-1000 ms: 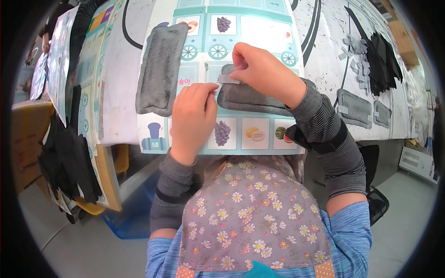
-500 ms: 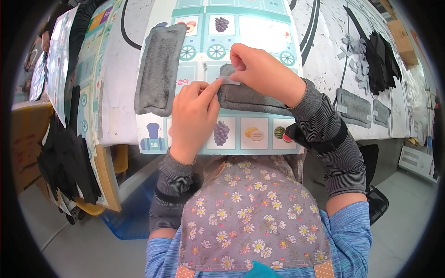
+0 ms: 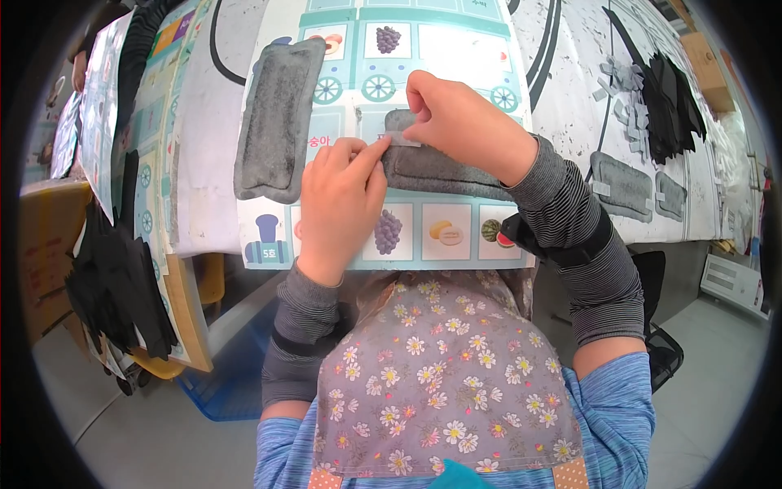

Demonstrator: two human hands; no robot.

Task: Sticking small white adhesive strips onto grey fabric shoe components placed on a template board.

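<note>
A grey fuzzy fabric pad [image 3: 448, 169] lies crosswise on a printed board [image 3: 411, 261], partly under my right hand. At the pad's upper left edge is a small whitish strip [image 3: 403, 139]. The fingertips of my left hand [image 3: 344, 196] close on the strip's left end, beside the pad. My right hand [image 3: 464, 126] pinches at the other end, thumb and forefinger together. My fingers hide part of the strip. Left of my hands, a second grey pad [image 3: 278, 122] lies lengthwise on the board.
Farther right on the table are two more grey pads [image 3: 621, 186], a scatter of small grey strips [image 3: 623, 102] and a pile of black straps [image 3: 672, 110]. Black fabric pieces [image 3: 118, 285] hang at the left table edge. A blue crate [image 3: 232, 375] stands below.
Both hands stay at the strip with almost the same grip. The view has shifted very slightly; the pads keep their places on the board.
</note>
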